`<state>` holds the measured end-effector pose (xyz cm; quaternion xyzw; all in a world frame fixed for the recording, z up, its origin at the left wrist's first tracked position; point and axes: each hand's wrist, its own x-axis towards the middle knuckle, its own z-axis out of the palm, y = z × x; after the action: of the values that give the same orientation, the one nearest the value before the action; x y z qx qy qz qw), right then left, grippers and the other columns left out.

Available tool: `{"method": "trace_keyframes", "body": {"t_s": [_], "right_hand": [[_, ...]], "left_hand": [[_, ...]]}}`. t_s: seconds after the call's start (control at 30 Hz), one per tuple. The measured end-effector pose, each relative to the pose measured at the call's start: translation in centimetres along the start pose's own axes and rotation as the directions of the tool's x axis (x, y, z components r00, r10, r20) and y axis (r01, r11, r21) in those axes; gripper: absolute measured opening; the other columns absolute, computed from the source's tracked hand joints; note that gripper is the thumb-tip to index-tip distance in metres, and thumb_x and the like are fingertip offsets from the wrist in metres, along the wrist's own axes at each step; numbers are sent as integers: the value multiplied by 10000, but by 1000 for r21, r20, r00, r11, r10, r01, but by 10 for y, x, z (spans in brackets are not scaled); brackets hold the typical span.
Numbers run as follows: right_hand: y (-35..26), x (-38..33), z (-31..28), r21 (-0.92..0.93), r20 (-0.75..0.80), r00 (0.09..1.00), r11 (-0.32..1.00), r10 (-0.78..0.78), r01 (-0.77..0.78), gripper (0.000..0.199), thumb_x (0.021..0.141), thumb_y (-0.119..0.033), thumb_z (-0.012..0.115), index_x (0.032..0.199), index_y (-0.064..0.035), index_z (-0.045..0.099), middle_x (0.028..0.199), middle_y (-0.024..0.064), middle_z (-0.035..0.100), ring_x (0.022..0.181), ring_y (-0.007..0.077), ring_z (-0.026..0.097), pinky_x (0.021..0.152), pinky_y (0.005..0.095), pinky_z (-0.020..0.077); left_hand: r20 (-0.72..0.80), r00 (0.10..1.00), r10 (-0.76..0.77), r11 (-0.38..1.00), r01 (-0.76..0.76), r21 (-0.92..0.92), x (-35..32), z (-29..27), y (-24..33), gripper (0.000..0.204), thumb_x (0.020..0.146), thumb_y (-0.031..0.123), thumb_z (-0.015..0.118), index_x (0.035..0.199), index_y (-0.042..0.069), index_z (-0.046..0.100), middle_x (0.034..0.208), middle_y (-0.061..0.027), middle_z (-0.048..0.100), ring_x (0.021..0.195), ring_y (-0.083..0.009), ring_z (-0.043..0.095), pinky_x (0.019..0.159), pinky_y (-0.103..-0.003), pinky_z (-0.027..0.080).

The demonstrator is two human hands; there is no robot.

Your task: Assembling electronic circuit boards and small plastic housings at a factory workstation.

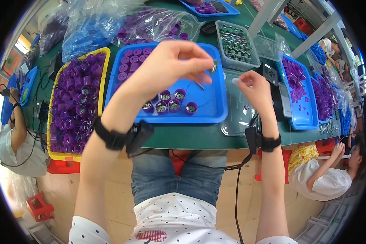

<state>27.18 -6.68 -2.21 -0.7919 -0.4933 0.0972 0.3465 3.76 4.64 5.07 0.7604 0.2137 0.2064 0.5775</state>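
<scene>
My left hand (173,65) is raised over the blue tray (215,110), its fingertips pinching a small green circuit part (214,66) with thin wires trailing down. To the right, my right hand (254,87) pinches a tiny white piece (235,81) between thumb and finger. On the tray below lie several purple round caps (168,106) fitted with small circuit boards, and plain purple caps (130,61) sit at its back left.
A yellow tray (53,154) at left is heaped with purple caps. A clear box (236,42) of green parts stands behind, a clear lid (236,118) by my right hand, and another blue tray (303,122) at right. Plastic bags of caps lie at the back. Other people sit at left and right.
</scene>
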Motion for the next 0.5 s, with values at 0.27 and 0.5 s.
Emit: {"method": "trace_keyframes", "body": {"t_s": [0.27,0.5], "right_hand": [[-102,-91,-37,544,-301,917,742,-264,392,258,755,127,616,1005,66,627,957,131,657,814,158,642,732,246,508],[-115,-101,-17,383,-316,798,701,-513,602,248,645,95,698,873,1,670,861,138,671,767,210,652,671,277,513]], "left_hand": [[77,997,12,499,60,-864,-71,40,-21,233,929,179,552,1051,-20,552,896,-116,638,734,-173,647,734,-354,562],[-40,997,-72,329,-14,-944,-88,64,-21,217,896,112,601,1042,-49,598,951,-132,650,765,-193,662,710,-303,557]]}}
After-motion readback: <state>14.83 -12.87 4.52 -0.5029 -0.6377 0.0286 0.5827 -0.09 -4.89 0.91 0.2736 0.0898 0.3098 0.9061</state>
